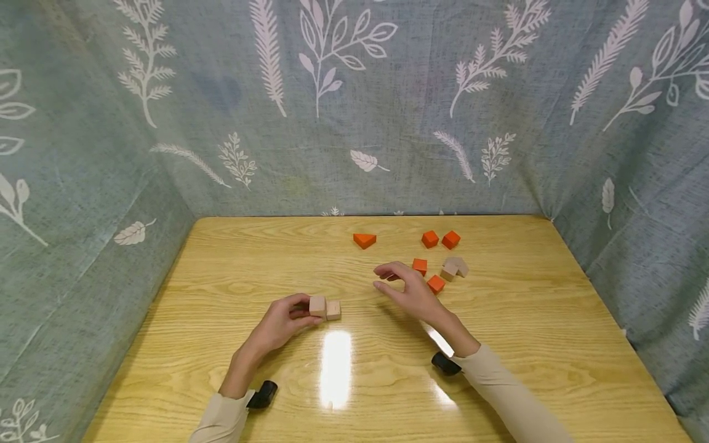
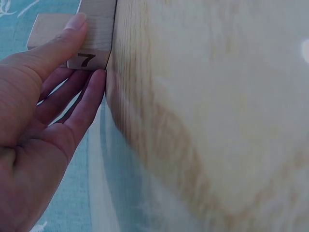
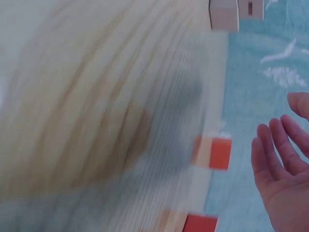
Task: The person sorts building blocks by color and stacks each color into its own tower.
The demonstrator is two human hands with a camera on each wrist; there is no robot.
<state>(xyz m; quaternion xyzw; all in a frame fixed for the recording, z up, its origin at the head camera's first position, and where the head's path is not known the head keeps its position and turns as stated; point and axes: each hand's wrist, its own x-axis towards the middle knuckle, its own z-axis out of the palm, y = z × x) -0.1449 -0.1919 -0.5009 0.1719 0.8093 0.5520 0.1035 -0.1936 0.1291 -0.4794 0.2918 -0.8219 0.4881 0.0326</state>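
Note:
My left hand (image 1: 279, 321) pinches a plain wooden cube (image 1: 317, 306) between thumb and fingers. Right beside that cube is a second wooden block (image 1: 333, 310) on the table. In the left wrist view, the thumb lies across the blocks and a fingertip touches a wooden block marked with a 7 (image 2: 88, 60); the raised wooden block (image 2: 44, 31) sits higher, off the tabletop. My right hand (image 1: 414, 296) hovers above the table with loosely bent fingers and nothing in it. Closest to it are an orange-red cube (image 1: 420, 266) and another orange-red cube (image 1: 436, 284).
An orange-red triangular block (image 1: 364, 240) lies near the table's back edge. Two more orange-red cubes, one on the left (image 1: 429, 239) and one on the right (image 1: 451, 239), stand back right, behind a group of wooden blocks (image 1: 450, 271). Patterned cloth (image 1: 354, 111) encloses the wooden table (image 1: 249, 258).

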